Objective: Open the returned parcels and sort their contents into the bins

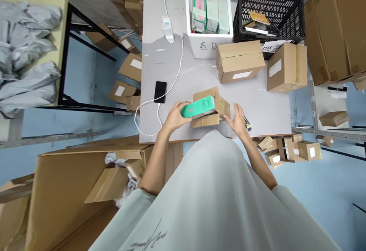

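My left hand (176,117) is closed around one end of a green product box (200,106), which lies tilted over an open cardboard carton (206,121). The carton's flaps stand up and spread outward. To its right, my right hand (236,120) has thumb and fingers apart and holds nothing. Its thumb is near the carton's right flap; whether it touches, I cannot tell. A black and yellow utility knife (247,124) lies just beside the right wrist.
A white foam box (210,47) at the back holds several product boxes, next to a black plastic crate (299,18). Two closed cartons (243,62) stand in front of them. A phone (160,92) with a white cable (180,58) lies left. A huge carton (71,182) stands on the floor lower left.
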### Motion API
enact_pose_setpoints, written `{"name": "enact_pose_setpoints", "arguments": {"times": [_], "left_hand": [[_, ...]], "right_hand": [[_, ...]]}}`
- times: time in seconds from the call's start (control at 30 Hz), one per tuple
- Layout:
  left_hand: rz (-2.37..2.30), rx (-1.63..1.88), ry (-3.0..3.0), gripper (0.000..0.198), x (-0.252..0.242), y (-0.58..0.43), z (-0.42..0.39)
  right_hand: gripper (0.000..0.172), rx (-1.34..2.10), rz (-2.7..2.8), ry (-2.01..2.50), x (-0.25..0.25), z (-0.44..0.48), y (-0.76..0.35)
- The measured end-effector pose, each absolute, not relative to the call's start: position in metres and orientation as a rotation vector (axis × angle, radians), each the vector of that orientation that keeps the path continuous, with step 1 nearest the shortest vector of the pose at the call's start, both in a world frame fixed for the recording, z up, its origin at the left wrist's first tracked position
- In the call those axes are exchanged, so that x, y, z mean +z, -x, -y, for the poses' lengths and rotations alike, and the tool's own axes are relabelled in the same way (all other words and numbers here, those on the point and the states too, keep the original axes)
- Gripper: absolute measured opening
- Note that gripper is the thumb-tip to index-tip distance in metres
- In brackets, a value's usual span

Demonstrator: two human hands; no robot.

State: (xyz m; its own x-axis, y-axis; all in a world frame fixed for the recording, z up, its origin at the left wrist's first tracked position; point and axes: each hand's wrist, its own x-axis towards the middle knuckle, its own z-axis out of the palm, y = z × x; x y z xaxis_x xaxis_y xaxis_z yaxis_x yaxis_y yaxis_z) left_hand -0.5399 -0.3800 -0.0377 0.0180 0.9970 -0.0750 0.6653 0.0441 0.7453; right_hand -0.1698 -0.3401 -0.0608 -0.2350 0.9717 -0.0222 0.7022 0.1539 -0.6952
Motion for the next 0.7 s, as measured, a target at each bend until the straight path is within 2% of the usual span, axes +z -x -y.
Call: {"name": "enact_pose_setpoints", "arguments": {"times": [0.13,0.23,0.4,0.7], "left_hand": [[-1.830,0.740,-1.580,0.067,-0.046,0.545,0.386],[-1.785,0.748,-1.620,0.066,-0.045,0.534,0.385],[-1.769,0.762,-1.573,0.067,-0.044,0.517,0.381],[-1.744,0.910,-1.380,0.064,-0.049,0.525,0.389]], "right_hand": [[0.102,1.097,1.756,1.675,-0.067,0.342,0.179],[0.099,1.097,1.846,1.660,-0.055,0.337,0.199],[0.057,0.882,2.110,1.732,-0.044,0.320,0.212],[0.051,0.974,1.777,2.058,-0.068,0.334,0.146]]}}
